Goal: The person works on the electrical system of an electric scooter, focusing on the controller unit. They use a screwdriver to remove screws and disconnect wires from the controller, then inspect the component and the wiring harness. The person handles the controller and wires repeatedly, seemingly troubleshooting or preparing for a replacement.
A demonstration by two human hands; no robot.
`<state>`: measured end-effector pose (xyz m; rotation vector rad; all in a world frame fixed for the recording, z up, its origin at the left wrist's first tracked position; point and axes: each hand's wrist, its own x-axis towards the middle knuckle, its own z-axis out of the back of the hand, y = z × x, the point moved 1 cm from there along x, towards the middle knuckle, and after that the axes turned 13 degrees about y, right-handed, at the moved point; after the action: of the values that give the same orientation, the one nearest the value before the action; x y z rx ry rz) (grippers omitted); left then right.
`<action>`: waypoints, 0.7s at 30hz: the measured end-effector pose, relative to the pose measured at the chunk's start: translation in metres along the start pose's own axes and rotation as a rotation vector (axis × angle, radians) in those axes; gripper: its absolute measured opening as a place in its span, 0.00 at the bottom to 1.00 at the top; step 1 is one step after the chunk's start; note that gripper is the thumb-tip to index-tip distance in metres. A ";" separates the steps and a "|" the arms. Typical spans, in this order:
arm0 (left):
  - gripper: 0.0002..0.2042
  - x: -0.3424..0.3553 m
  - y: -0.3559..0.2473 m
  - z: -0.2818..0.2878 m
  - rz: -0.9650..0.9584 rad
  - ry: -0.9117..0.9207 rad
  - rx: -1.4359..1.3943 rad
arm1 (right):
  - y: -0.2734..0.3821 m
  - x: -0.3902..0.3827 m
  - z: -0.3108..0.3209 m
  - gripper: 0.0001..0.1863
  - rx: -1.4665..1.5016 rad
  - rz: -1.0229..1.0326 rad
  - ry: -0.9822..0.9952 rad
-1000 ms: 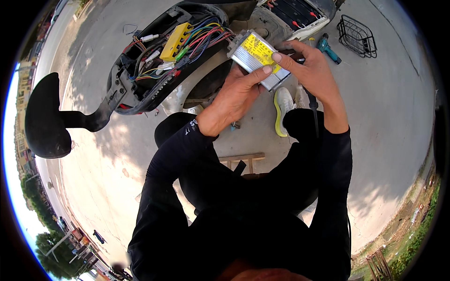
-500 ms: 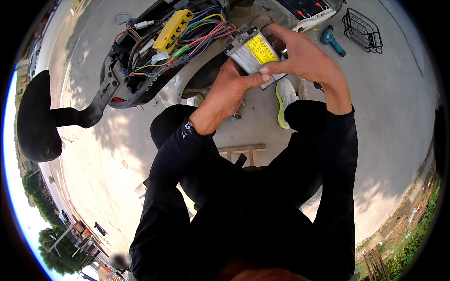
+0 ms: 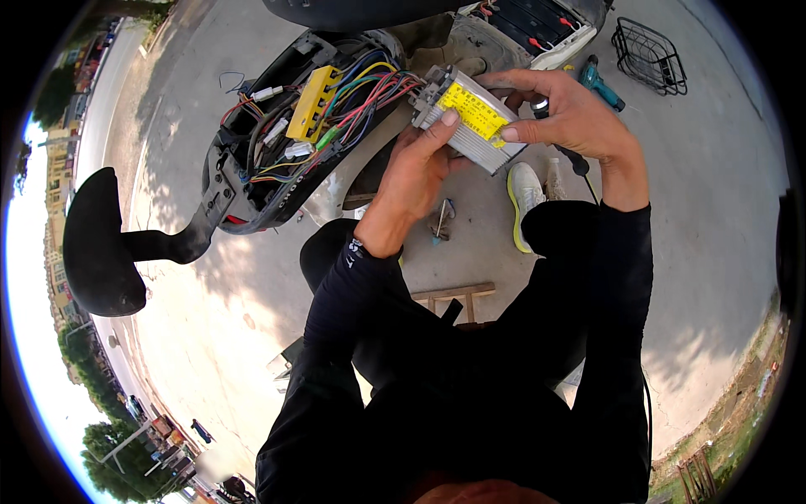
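Between my two hands is a silver, finned motor controller (image 3: 487,153) with a yellow label facing up, held tilted above the ground. My left hand (image 3: 407,176) is closed on its near left side, the thumb pressed on the label and the other fingers mostly hidden underneath. At the right end, my right hand (image 3: 588,118) grips it with the thumb on the label's edge and the index finger along the far side. Coloured wires (image 3: 374,84) run from the controller's plug end into the open scooter body (image 3: 222,172). Among them sit a yellow block (image 3: 312,105) and several white connectors.
A black padded backrest (image 3: 101,244) sticks out on the left. Beyond my hands is a battery compartment (image 3: 558,50) with red-capped terminals. A teal cordless drill (image 3: 598,84) and a black wire basket (image 3: 651,55) lie on the concrete at right. A wooden frame (image 3: 453,294) is below me.
My left thumb has moved from the controller's near edge up onto its label. The controller has turned slightly. The whole view has shifted, so the scooter appears lower and further right.
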<state>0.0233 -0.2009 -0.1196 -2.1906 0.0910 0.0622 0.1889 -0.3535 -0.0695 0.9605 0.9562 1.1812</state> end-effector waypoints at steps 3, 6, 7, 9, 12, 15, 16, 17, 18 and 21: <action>0.25 0.000 0.000 -0.005 -0.045 -0.037 -0.022 | -0.001 0.000 0.002 0.37 0.017 -0.003 -0.033; 0.18 0.004 0.004 -0.011 -0.073 -0.067 -0.198 | 0.006 -0.002 0.006 0.34 0.066 -0.032 -0.073; 0.18 0.004 0.005 -0.011 -0.059 -0.068 -0.234 | 0.007 -0.002 0.007 0.33 0.055 -0.046 -0.090; 0.18 0.005 0.007 -0.015 -0.090 -0.071 -0.288 | 0.009 -0.005 0.008 0.32 0.038 -0.085 -0.121; 0.19 0.009 0.016 -0.011 -0.127 -0.070 -0.329 | 0.010 -0.004 0.004 0.30 0.000 -0.129 -0.218; 0.20 0.017 0.022 -0.011 -0.160 -0.080 -0.336 | -0.008 0.002 -0.003 0.31 -0.278 -0.174 -0.392; 0.20 0.020 0.023 -0.012 -0.171 -0.085 -0.336 | -0.010 0.001 -0.008 0.32 -0.344 -0.214 -0.483; 0.19 0.022 0.023 -0.010 -0.185 -0.105 -0.343 | -0.004 0.005 -0.019 0.34 -0.406 -0.244 -0.565; 0.19 0.025 0.024 -0.009 -0.190 -0.118 -0.354 | 0.001 0.008 -0.028 0.35 -0.468 -0.283 -0.654; 0.19 0.030 0.029 -0.010 -0.237 -0.145 -0.379 | -0.001 0.022 -0.046 0.39 -0.657 -0.328 -0.750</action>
<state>0.0508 -0.2271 -0.1398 -2.5496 -0.2836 0.1110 0.1478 -0.3278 -0.0861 0.5909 0.0861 0.6801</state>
